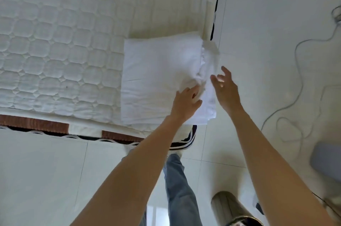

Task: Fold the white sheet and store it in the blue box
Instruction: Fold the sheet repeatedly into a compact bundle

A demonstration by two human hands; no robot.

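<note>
My left hand covering part of the white sheet, fingertips sinking into its folds, blurred bluish object running off the right edge

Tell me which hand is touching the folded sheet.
The left hand: its fingers press into the white sheet. The right hand hovers open beside it.

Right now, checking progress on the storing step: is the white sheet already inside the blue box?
No, the folded white sheet lies on the mattress corner.
</note>
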